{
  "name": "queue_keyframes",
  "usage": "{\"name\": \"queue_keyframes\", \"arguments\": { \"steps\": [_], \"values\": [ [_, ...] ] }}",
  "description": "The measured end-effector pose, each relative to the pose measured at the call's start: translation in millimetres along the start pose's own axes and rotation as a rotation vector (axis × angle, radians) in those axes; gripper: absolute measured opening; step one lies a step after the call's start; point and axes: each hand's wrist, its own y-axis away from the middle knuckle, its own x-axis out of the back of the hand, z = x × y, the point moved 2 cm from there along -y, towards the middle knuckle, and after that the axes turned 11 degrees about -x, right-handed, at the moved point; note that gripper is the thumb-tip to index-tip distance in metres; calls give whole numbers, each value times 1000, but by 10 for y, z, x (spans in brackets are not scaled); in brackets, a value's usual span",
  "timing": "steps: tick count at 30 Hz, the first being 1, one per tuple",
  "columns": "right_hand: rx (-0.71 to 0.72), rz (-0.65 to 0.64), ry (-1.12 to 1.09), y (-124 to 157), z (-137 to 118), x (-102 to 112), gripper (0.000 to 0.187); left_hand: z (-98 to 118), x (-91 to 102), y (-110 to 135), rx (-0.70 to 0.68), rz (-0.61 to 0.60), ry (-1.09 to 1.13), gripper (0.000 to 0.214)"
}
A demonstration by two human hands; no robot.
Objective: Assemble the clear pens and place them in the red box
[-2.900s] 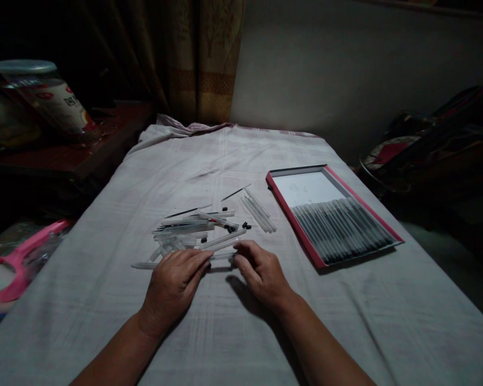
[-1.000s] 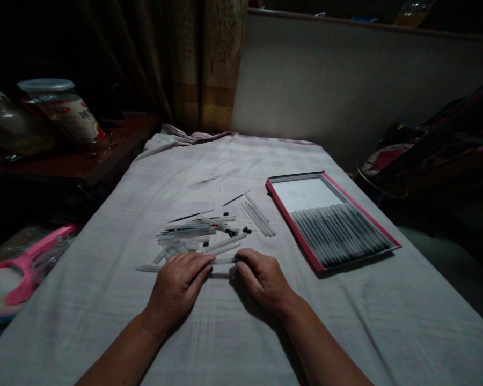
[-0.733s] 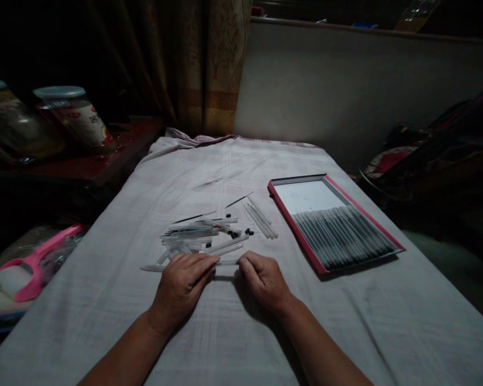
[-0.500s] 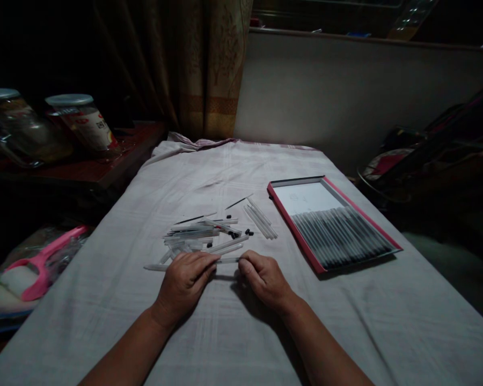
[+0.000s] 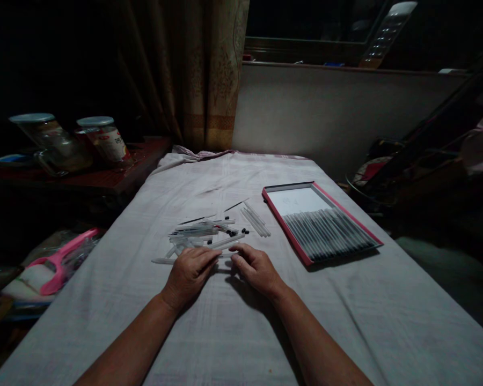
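Note:
My left hand [image 5: 191, 268] is closed on a clear pen barrel [image 5: 225, 255], which points to the right. At the barrel's right end is my right hand [image 5: 255, 267], thumb and forefinger parted around it; whether they touch it is hard to see. Just beyond my hands lies a loose heap of clear pen barrels [image 5: 193, 230] with thin refills. Small black pen caps [image 5: 244, 231] are scattered at the heap's right side. A few barrels [image 5: 255, 221] lie side by side near the box. Dark refills [image 5: 235, 205] rest at the far side of the heap.
On the right, a shallow red-edged box [image 5: 292, 236] holds a row of assembled-looking pens [image 5: 330, 233]. The pale cloth [image 5: 233, 332] covers the table. Jars [image 5: 107, 142] stand on a dark side table at left. A pink-handled item [image 5: 60, 262] lies below it.
My right thumb and forefinger have spread apart from their pinch at the barrel's end. My left hand keeps its hold. The camera view has tilted up slightly.

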Motion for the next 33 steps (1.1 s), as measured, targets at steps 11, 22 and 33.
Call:
{"name": "queue_keyframes", "arguments": {
  "steps": [11, 22, 33],
  "values": [
    [-91, 257, 41, 271, 205, 428, 29, -346, 293, 305, 148, 40, -242, 23],
    [-110, 294, 79, 338, 278, 428, 32, -291, 318, 142, 264, -123, -377, 26],
    [-88, 316, 114, 327, 285, 427, 29, -309, 112, -318, 269, -353, -466, 11]
  ]
}}
